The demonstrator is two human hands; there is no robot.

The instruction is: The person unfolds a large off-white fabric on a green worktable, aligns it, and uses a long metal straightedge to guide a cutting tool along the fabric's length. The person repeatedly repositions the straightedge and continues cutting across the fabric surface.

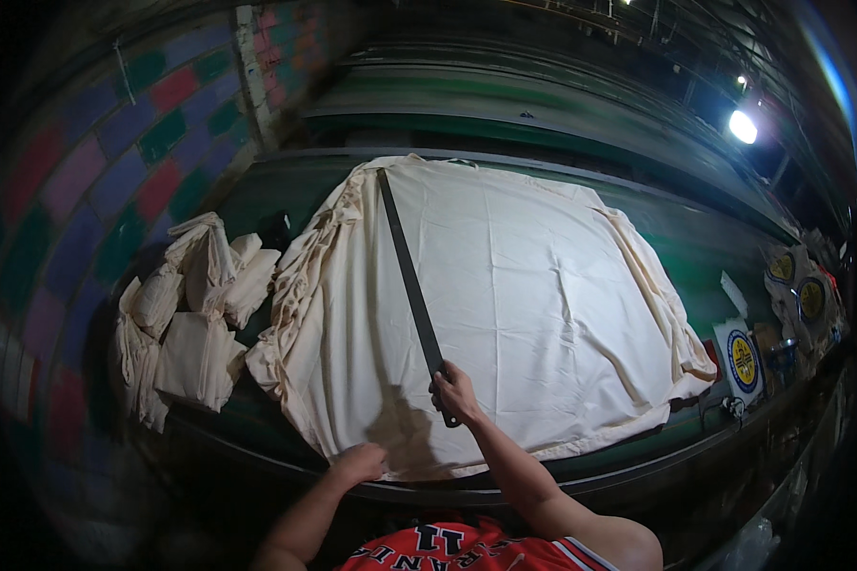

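A large cream cloth [524, 295] lies spread flat on a green table [705, 257]. Across its left half runs a long dark flat ruler [408, 276], from the far edge to the near one. My right hand [454, 392] grips the near end of this ruler and presses it on the cloth. My left hand [360, 463] rests with curled fingers on the cloth's near edge, a little left of the ruler. Whether it pinches the cloth I cannot tell.
A heap of folded cream cloth pieces [189, 314] sits at the table's left end, beside a tiled wall [95, 181]. Round printed labels and small packets [781, 324] lie at the right end. A bright lamp [743, 126] shines at upper right.
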